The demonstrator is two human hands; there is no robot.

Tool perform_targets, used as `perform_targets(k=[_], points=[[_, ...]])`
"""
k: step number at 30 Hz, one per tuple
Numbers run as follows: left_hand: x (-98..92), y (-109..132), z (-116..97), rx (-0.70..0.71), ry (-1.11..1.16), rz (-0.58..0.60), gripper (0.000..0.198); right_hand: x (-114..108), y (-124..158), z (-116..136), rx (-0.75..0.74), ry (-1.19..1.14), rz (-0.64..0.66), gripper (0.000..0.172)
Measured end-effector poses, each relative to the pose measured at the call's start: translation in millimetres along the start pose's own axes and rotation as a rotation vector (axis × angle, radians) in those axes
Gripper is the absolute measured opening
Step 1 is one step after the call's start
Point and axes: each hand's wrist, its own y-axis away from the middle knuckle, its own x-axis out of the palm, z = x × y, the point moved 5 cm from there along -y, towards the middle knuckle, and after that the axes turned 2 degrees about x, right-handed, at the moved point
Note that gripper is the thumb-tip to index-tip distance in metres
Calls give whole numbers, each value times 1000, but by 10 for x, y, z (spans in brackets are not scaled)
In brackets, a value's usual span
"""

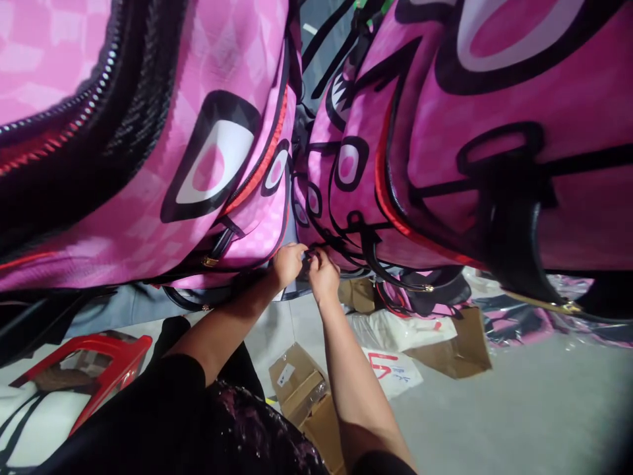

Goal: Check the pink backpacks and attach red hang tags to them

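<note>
Both my hands meet in the gap between two groups of pink patterned bags, near the middle of the view. My left hand [289,264] is closed, its thumb and fingers pinched at a small dark piece. Just to its right my right hand [324,272] is closed too, fingers curled at the same dark piece, which is too small to name. A large pink bag [208,59] with a black-and-red zipper stands at the left. Another pink bag [445,132] with a black handle [514,231] leans at the right, with more bags behind it.
Below lie an open cardboard box [297,379], another brown carton [465,343] and a white sack [400,330] on the grey floor [494,422]. A red plastic stool [113,349] is at the lower left. Plastic-wrapped pink bags [524,323] lie at the right.
</note>
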Motion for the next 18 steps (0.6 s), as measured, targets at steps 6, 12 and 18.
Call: perform_targets(k=[6,12,18], points=[[73,-175,-14,35,86,102,26,-52,-103,-77,54,-181,-24,31],[102,50,152,-17,188,250,30,-141,48,-133,55,-420,-250,28],[-45,228,18,83,250,352,47,-120,41,-50,8,-591,-293,24]])
